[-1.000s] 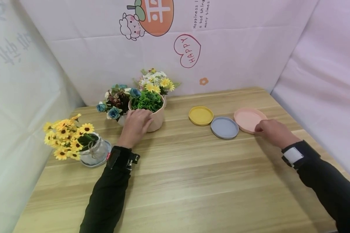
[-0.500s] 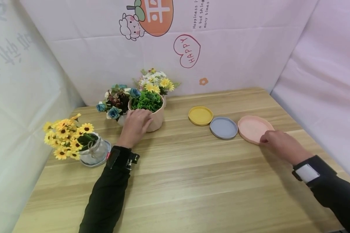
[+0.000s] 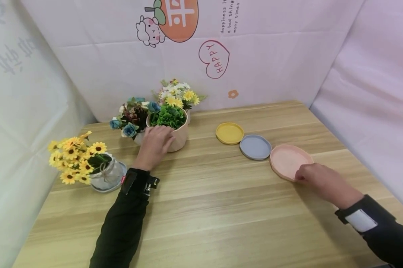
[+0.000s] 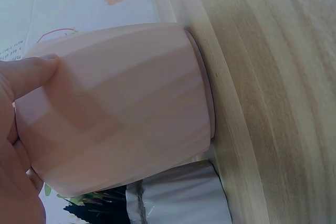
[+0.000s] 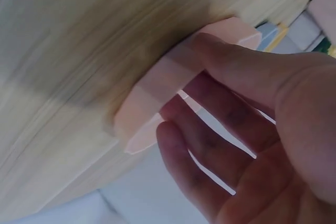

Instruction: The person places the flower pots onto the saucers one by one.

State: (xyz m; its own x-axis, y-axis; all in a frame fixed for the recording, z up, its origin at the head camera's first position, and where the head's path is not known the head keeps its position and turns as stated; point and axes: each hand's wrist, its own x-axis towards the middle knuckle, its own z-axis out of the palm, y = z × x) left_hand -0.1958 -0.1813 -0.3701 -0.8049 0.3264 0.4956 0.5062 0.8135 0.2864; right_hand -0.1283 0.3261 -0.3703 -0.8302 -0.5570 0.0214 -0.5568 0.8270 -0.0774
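Note:
My left hand (image 3: 154, 146) grips the near rim of a pale pink flowerpot (image 3: 179, 138) that holds a green leafy plant (image 3: 168, 117). In the left wrist view the thumb lies along the outside of the pot (image 4: 121, 103), and the other fingers are mostly hidden at its rim. A pink plant saucer (image 3: 288, 160) lies at the right of the table, its near rim pinched by my right hand (image 3: 327, 182). The right wrist view shows the thumb against the outer wall of the saucer (image 5: 157, 80) and fingers over its inner side.
A grey-blue saucer (image 3: 256, 147) touches the pink one, with a yellow saucer (image 3: 229, 133) beyond it. Blue roses (image 3: 130, 130) and white and yellow flowers (image 3: 176, 95) stand around the pink pot. Potted sunflowers (image 3: 72, 154) sit on a saucer at left. White cloth (image 3: 272, 67) walls the table.
My right hand has drawn the pink saucer toward me across the table, then slightly left, up against the grey-blue saucer. My left hand has stayed on the pot.

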